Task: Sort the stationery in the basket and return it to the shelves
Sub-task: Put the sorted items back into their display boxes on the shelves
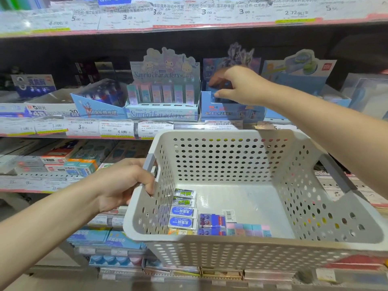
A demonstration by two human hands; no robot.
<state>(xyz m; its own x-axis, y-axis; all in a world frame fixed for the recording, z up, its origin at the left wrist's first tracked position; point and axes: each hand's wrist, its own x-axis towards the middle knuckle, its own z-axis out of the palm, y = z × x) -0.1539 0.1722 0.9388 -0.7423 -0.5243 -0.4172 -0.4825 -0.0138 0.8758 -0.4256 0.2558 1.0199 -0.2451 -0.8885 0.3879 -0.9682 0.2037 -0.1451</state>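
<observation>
Shelving [189,28]: filling the whole background; price-label strips running along each shelf edge.
Basket [241,246]: white and perforated, sitting lower centre-right of the frame, held out in front of the shelves.
Blue display box [228,111]: standing on the middle shelf, upper centre-right, just right of the Sanrio display box [162,111].
Right hand [235,86]: reaching over the basket into the blue display box, fingers curled and seeming to be pinching a small dark-blue item; the item itself is blurred, so I cannot tell what it is.
Left hand [126,183]: gripping the basket's left rim by its handle, fingers wrapped through.
Stationery in basket: small erasers lying along the near left floor — blue-and-white erasers [183,216], purple-blue erasers [212,224], pastel erasers [248,229], green-labelled erasers [184,197].
Step in hand: probably slotting one item into its matching box.
Next move: likely calling for letting go cleanly, then dipping back for another matching purple-blue piece.
In the way: the basket's tall far wall and the box's cardboard header are crowding the reach.
</observation>
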